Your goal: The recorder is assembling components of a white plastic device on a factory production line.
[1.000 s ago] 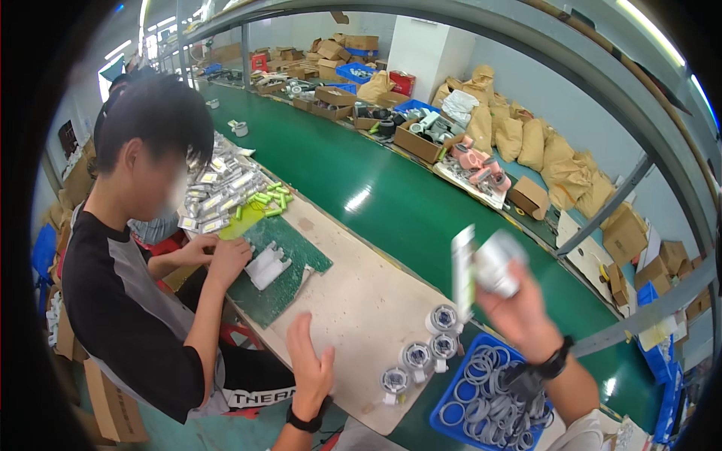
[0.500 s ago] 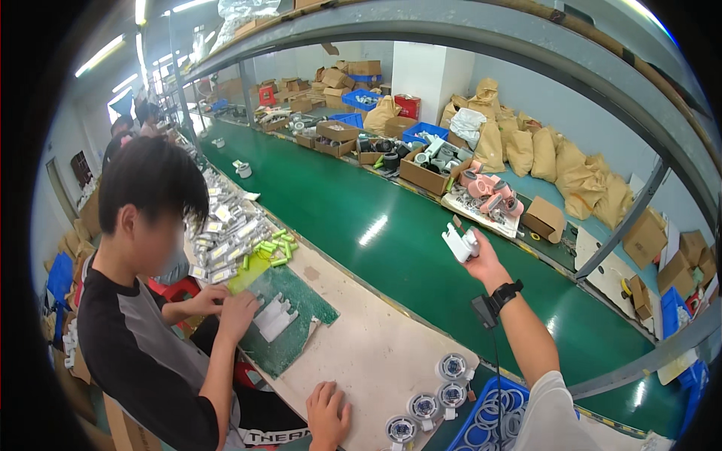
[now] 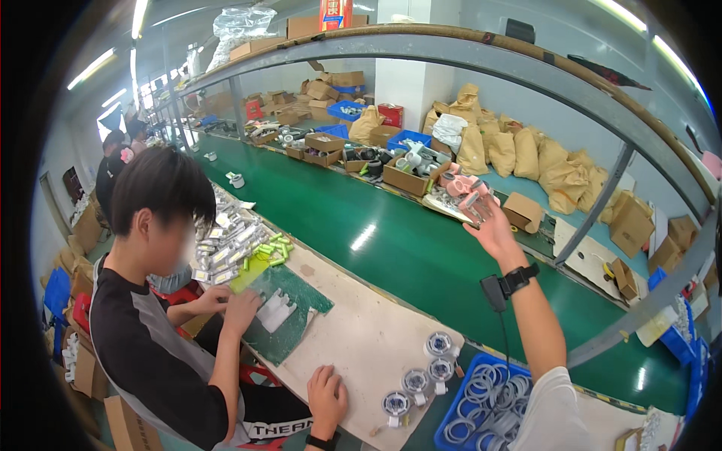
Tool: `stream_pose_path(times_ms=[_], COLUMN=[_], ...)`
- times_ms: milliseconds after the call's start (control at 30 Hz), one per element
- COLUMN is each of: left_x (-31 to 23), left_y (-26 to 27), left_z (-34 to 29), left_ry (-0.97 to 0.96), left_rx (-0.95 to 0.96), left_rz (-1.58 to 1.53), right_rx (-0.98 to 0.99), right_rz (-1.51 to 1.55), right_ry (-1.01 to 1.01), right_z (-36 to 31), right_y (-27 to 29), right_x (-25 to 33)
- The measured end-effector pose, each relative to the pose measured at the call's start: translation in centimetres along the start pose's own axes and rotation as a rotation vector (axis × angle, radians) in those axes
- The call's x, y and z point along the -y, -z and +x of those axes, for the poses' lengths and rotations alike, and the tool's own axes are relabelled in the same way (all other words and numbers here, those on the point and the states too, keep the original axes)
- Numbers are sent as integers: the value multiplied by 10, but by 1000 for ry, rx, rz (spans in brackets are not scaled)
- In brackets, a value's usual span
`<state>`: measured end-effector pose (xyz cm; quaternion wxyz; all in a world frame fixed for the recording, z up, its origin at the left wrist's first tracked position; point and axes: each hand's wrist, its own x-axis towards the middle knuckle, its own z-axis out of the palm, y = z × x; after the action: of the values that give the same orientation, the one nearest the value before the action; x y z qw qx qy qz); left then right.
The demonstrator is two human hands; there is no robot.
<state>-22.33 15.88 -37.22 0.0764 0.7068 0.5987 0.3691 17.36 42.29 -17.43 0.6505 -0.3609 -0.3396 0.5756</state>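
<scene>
My right arm reaches out over the green conveyor belt (image 3: 406, 263). At its end my right hand (image 3: 498, 233) is open, with fingers apart and nothing visible in it. Behind the fingertips lies a heap of pink plastic housings (image 3: 460, 184) across the belt; the hand overlaps it in the picture. My left hand (image 3: 328, 398) lies open on the pale worktop (image 3: 368, 331), fingers slightly bent. To its right sit several round parts (image 3: 396, 404) with light rims and white tabs. Beside these is a blue bin (image 3: 444, 425) of grey rings (image 3: 489, 387).
At left a seated co-worker (image 3: 158, 301) handles something hidden by their hands. A green mat (image 3: 289, 338) bears white plastic pieces (image 3: 276, 310); silver parts (image 3: 226, 237) and green cylinders (image 3: 274, 248) lie beyond. A metal shelf frame (image 3: 602, 113) spans overhead. Cartons (image 3: 410, 180) line the far side.
The white plastic part in my right hand has gone from it, and the fingers have opened. My left hand stays on the worktop. The view has shifted slightly.
</scene>
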Motion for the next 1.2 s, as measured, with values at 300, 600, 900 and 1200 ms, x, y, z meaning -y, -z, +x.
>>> stream_pose_path(times_ms=[300, 600, 900, 1200], left_x=[8, 27, -81, -173], left_y=[-1, -5, 23, -32], left_z=[-7, -17, -81, -117], left_ry=[-108, -64, -352, -509], left_rx=[-156, -344, -237, 273], left_rz=[-153, -312, -451, -577], right_rx=[148, 108, -539, -390], right_rz=[-375, -1076, -1326, -1355], right_ry=[222, 185, -59, -82], right_z=[-191, -424, -622, -580], right_y=[-10, 12, 223, 209], right_x=[97, 134, 35, 17])
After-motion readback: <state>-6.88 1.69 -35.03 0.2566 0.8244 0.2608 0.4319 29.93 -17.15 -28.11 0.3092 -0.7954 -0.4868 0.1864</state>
